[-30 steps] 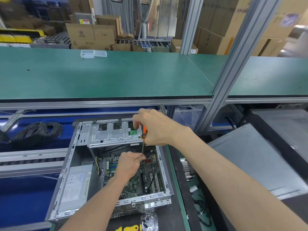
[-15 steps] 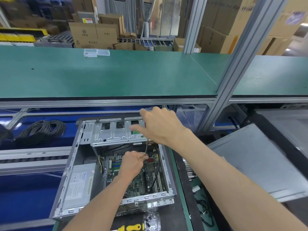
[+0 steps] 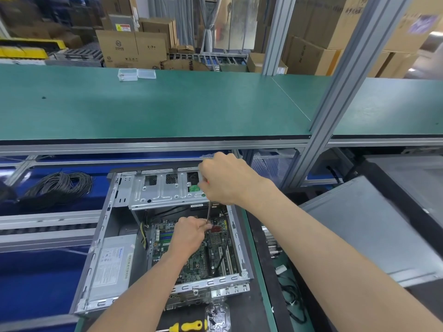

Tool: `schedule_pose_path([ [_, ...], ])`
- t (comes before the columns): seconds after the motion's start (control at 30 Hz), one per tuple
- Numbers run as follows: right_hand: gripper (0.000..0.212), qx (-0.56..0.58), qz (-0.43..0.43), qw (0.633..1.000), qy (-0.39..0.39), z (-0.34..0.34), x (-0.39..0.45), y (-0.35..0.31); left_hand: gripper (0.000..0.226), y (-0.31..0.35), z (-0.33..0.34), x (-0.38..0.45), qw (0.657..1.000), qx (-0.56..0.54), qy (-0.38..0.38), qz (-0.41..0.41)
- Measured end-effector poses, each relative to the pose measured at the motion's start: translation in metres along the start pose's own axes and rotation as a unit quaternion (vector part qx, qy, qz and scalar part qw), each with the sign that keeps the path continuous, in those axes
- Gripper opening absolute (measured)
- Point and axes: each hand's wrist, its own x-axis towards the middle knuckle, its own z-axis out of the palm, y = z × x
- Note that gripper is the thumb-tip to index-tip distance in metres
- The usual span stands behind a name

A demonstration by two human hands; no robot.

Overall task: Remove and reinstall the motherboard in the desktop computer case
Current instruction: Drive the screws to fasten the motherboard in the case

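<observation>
While uncovered, case (image 3: 105, 238) with motherboard (image 3: 199, 262)

Over the open computer case (image 3: 103, 255), the right hand (image 3: 227, 180) grips a screwdriver (image 3: 209, 212) upright; the left hand (image 3: 189, 233) pinches its tip at the motherboard (image 3: 203, 264).

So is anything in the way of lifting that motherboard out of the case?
Yes. A black cable lies across the motherboard, and the drive cage overhangs its far edge. Both hands are at a screwdriver there.
</observation>
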Motion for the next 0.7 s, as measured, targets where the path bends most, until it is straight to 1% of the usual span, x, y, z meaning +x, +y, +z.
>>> schedule_pose_path([
  [0.03,0.011,0.023,-0.023,0.999,-0.021,-0.001,0.0,0.002,0.022,-0.001,-0.001,0.0,1.0,0.003,-0.001,0.001],
  [0.1,0.025,0.071,-0.052,0.994,-0.069,-0.005,-0.002,0.007,0.023,-0.001,-0.001,0.0,1.0,0.007,0.0,0.003],
  [0.13,0.029,0.092,-0.051,0.992,-0.069,-0.006,-0.003,0.008,0.023,-0.001,0.0,0.0,1.0,0.009,0.001,0.003],
  [0.17,0.03,0.089,-0.034,0.994,-0.049,-0.006,-0.003,0.008,0.023,0.0,0.0,-0.001,1.0,0.012,0.002,0.002],
  [0.2,0.03,0.058,-0.009,0.998,-0.019,-0.005,-0.003,0.007,0.023,0.001,0.0,0.0,1.0,0.014,0.003,0.002],
  [0.23,0.037,-0.002,0.018,1.0,0.008,-0.002,-0.002,0.007,0.023,0.002,0.0,0.0,1.0,0.016,0.002,0.002],
  [0.27,0.045,-0.048,0.038,0.998,0.025,0.0,-0.001,0.007,0.023,0.003,0.001,0.001,1.0,0.013,0.003,0.003],
  [0.3,0.045,-0.067,0.051,0.996,0.03,0.001,0.0,0.007,0.022,0.003,0.001,0.001,1.0,0.008,0.005,0.005],
  [0.33,0.038,-0.052,0.047,0.997,0.033,0.003,0.0,0.006,0.021,0.003,0.002,0.001,1.0,0.003,0.007,0.005],
  [0.37,0.029,-0.027,0.038,0.999,0.014,0.003,0.0,0.005,0.021,0.002,0.001,0.001,1.0,-0.001,0.008,0.004],
  [0.47,0.002,0.028,-0.031,0.998,-0.035,-0.002,0.0,0.008,0.02,0.001,0.001,0.001,1.0,-0.004,0.011,-0.002],
  [0.53,0.019,0.074,-0.068,0.994,-0.049,-0.002,-0.003,0.009,0.02,0.0,0.001,0.0,1.0,-0.002,0.015,-0.005],
  [0.57,0.021,0.091,-0.065,0.993,-0.036,-0.002,-0.004,0.007,0.02,-0.001,0.001,0.0,1.0,-0.004,0.02,-0.006],
  [0.6,0.023,0.083,-0.055,0.995,-0.013,0.0,-0.005,0.005,0.021,-0.001,0.0,0.0,1.0,-0.006,0.025,-0.005],
  [0.7,0.042,-0.038,0.024,0.998,0.037,0.006,-0.003,0.004,0.023,0.0,0.001,0.001,1.0,0.001,0.005,-0.008],
])
